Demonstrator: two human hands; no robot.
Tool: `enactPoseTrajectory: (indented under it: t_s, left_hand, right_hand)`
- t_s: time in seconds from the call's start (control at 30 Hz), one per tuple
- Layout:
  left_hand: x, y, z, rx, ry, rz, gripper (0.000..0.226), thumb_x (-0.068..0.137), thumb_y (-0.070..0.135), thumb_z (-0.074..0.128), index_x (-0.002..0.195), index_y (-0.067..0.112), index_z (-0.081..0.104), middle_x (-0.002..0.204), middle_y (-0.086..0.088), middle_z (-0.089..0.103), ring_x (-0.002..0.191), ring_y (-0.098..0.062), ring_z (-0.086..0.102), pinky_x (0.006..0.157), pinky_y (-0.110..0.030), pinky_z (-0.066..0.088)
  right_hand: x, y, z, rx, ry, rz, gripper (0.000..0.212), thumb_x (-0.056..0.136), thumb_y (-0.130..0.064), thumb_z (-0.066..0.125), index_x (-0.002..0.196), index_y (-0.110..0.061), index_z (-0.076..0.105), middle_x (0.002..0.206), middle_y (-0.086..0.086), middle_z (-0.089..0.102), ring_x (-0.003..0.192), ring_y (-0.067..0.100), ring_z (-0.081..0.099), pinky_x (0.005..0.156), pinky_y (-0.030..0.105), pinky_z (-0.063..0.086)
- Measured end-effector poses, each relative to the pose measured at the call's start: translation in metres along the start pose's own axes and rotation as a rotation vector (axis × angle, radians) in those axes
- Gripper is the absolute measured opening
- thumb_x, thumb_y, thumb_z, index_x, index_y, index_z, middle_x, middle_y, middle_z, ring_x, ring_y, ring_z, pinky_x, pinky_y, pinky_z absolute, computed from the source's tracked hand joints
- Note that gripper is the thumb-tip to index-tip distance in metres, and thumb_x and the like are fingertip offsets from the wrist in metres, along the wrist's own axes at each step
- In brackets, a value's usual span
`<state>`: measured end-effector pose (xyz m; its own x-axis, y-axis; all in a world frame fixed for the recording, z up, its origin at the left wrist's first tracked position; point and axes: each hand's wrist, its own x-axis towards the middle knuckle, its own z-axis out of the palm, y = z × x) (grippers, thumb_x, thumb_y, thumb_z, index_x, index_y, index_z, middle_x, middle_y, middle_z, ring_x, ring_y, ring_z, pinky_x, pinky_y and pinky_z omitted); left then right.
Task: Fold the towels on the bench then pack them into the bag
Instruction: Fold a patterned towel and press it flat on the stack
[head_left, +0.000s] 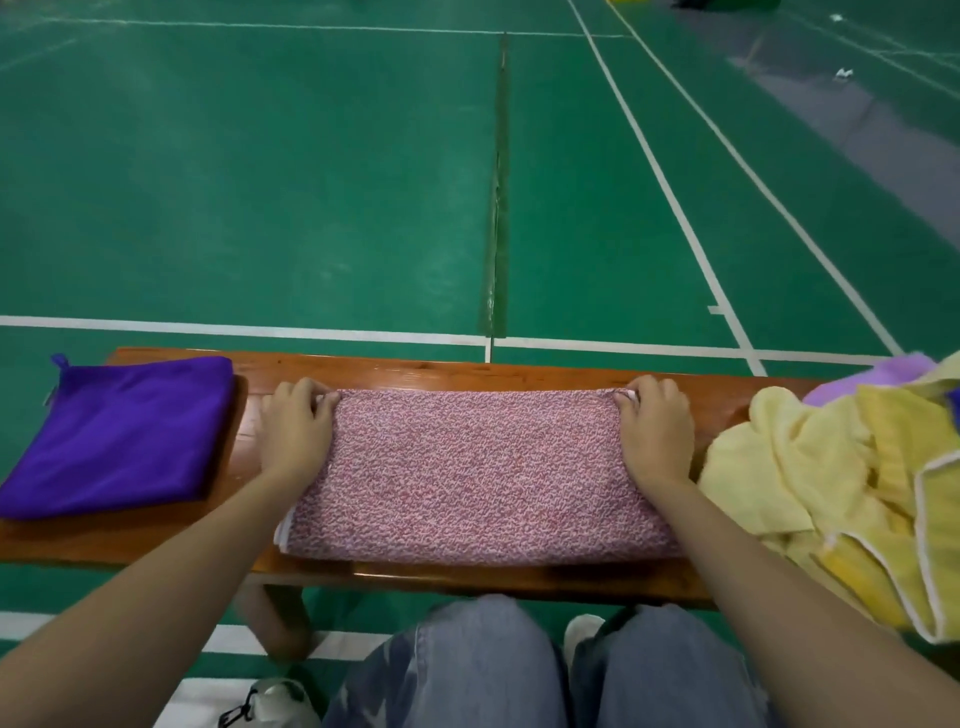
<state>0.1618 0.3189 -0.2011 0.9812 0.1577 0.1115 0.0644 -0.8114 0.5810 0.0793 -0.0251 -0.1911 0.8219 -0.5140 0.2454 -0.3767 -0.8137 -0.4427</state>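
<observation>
A pink speckled towel (478, 473) lies folded lengthwise across the middle of the wooden bench (395, 370). My left hand (296, 431) pinches the towel's far left corner. My right hand (654, 431) pinches its far right corner. Both hands rest on the bench at the towel's far edge. A folded purple towel (119, 436) lies flat at the bench's left end. A heap of unfolded yellow towels (831, 493) sits at the right end, with a lilac towel (878, 376) behind it. A white bag (218, 701) shows partly on the floor at the bottom left.
The bench stands on a green sports court floor (311, 182) with white lines. My knees in blue jeans (467, 670) are close to the bench's near edge. A white shoe (582, 634) shows between bench and knees.
</observation>
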Motion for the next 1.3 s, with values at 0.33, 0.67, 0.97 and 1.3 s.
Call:
enactPoseTrajectory:
  t_s: [0.33, 0.67, 0.97, 1.3]
  left_hand:
    - [-0.027, 0.002, -0.031, -0.082, -0.109, -0.011, 0.046, 0.089, 0.044, 0.056, 0.131, 0.027, 0.047, 0.135, -0.006, 0.042, 0.124, -0.026, 0.042, 0.103, -0.051, 0.039]
    - [-0.079, -0.001, -0.048, 0.111, -0.336, 0.26, 0.062, 0.074, 0.052, 0.07, 0.129, 0.031, 0.052, 0.14, 0.003, 0.039, 0.131, -0.019, 0.033, 0.111, -0.047, 0.028]
    - [-0.083, -0.004, -0.045, 0.083, -0.398, 0.24, 0.066, 0.078, 0.045, 0.068, 0.137, 0.027, 0.044, 0.142, 0.003, 0.036, 0.132, -0.019, 0.031, 0.111, -0.046, 0.028]
    - [-0.082, -0.001, -0.056, 0.011, -0.461, 0.159, 0.068, 0.075, 0.039, 0.074, 0.136, 0.027, 0.046, 0.142, 0.002, 0.036, 0.132, -0.02, 0.032, 0.11, -0.046, 0.03]
  right_hand:
    - [-0.02, -0.001, -0.036, 0.089, -0.166, 0.155, 0.048, 0.092, -0.035, 0.055, 0.132, -0.011, 0.04, 0.129, 0.013, 0.048, 0.118, 0.028, 0.045, 0.095, 0.037, 0.041]
    - [-0.044, 0.0, -0.069, 0.282, -0.488, 0.245, 0.074, 0.08, -0.016, 0.072, 0.138, -0.024, 0.026, 0.132, 0.018, 0.041, 0.114, 0.032, 0.049, 0.092, 0.037, 0.045]
    - [-0.047, -0.001, -0.077, 0.57, -0.616, 0.27, 0.061, 0.08, 0.004, 0.064, 0.126, -0.025, 0.037, 0.119, 0.012, 0.045, 0.083, 0.022, 0.056, 0.064, 0.033, 0.049]
    - [-0.049, -0.006, -0.094, 0.679, -0.606, 0.212, 0.055, 0.08, 0.002, 0.064, 0.129, -0.023, 0.056, 0.146, 0.007, 0.033, 0.128, 0.027, 0.037, 0.097, 0.033, 0.041]
